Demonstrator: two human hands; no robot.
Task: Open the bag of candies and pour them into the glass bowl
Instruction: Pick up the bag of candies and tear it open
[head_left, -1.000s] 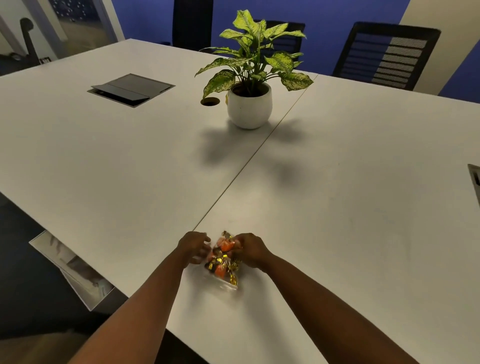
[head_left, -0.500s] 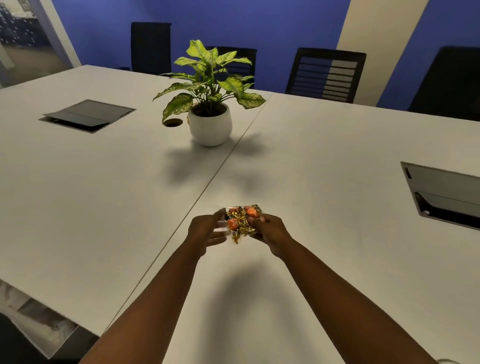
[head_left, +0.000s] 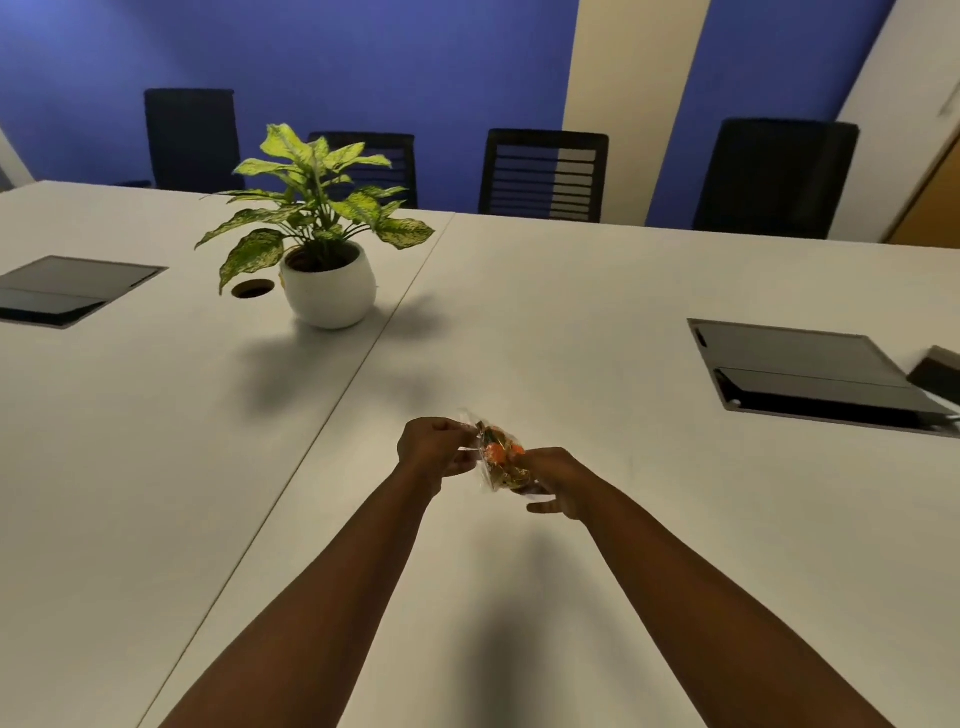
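A small clear bag of candies (head_left: 500, 457) with orange and gold wrappers is held above the white table (head_left: 571, 322), in front of me. My left hand (head_left: 434, 451) pinches the bag's clear top corner. My right hand (head_left: 556, 480) grips the bag's lower part from the right, with some fingers stretched out below. I cannot tell whether the bag is open. No glass bowl is in view.
A potted plant in a white pot (head_left: 328, 283) stands at the back left beside a round cable hole (head_left: 252, 288). Dark cable hatches sit in the table at the left (head_left: 67, 288) and right (head_left: 810, 371). Black chairs (head_left: 543, 174) line the far side.
The bag went from lying near the table's front edge to being held up in both hands. My left hand now pinches its top corner. The view has tilted up and turned right.
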